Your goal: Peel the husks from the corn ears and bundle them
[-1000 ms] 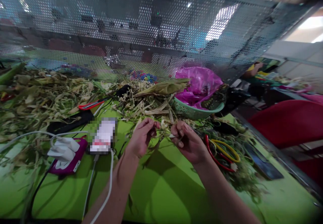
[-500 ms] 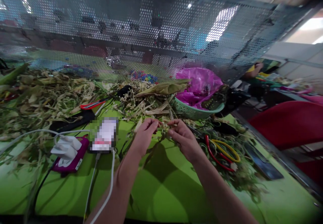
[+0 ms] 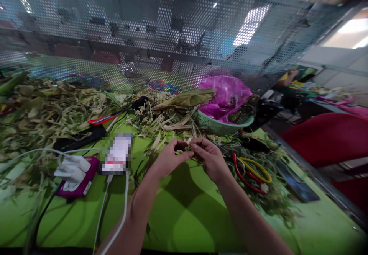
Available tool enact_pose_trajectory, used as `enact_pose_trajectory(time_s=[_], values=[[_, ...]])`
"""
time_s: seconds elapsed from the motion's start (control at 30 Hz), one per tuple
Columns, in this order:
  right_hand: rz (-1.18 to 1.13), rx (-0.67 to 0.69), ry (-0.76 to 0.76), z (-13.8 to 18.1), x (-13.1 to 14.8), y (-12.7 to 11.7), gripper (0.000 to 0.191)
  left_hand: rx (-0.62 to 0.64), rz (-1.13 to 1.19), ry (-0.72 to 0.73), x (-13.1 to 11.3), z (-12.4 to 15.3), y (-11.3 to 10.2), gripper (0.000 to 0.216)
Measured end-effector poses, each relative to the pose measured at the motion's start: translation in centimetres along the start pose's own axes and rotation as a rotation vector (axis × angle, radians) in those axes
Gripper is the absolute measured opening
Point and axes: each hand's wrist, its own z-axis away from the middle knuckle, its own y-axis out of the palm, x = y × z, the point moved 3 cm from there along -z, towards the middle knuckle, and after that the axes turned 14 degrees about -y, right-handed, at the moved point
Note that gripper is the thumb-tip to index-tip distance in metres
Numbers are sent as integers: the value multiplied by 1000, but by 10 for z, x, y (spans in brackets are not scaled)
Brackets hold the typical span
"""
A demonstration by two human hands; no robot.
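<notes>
Over the green table [image 3: 178,224], my left hand [image 3: 171,158] and my right hand [image 3: 209,158] meet fingertip to fingertip. Between them is a small piece of pale dried plant [image 3: 188,143], perhaps husk, largely covered by the fingers. My right thumb and fingers pinch it, while my left thumb and forefinger curve round its left side. Just beyond lie strips of dry husk [image 3: 179,125] and a long folded dry husk [image 3: 184,98]. To the right of my right hand are pliers with red and yellow handles [image 3: 255,169].
A green basket [image 3: 221,126] with a purple plastic bag [image 3: 225,94] stands behind my hands. At left are a phone [image 3: 117,153], a purple power strip [image 3: 89,176] with white plugs, and a red-handled cutter [image 3: 102,119]. A perforated metal screen [image 3: 138,36] closes the back; a red chair [image 3: 330,140] is at right.
My left hand has moved right, its thumb and forefinger now reaching my right fingertips. The gap between the hands has closed around the plant piece. The view has shifted slightly.
</notes>
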Motion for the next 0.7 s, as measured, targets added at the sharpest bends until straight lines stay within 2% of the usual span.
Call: enact_pose_trajectory(time_s=[0.1,0.2,0.4,0.5,0.7], values=[[-48,-4,-4,-1,-1,-2,22,33,-15,11,3,-3,1,30],[-62,-4,-15,-1,0,-4,20,11,32,-14,6,-5,0,26],[-40,-112,38,-1,4,-8,21,-48,137,-108,8,-6,-4,25],[-73,-100,20,-1,5,-9,21,-94,172,-167,6,-4,-5,25],[-81,-38,-6,-1,6,-10,16,-114,293,-170,-1,0,-4,24]])
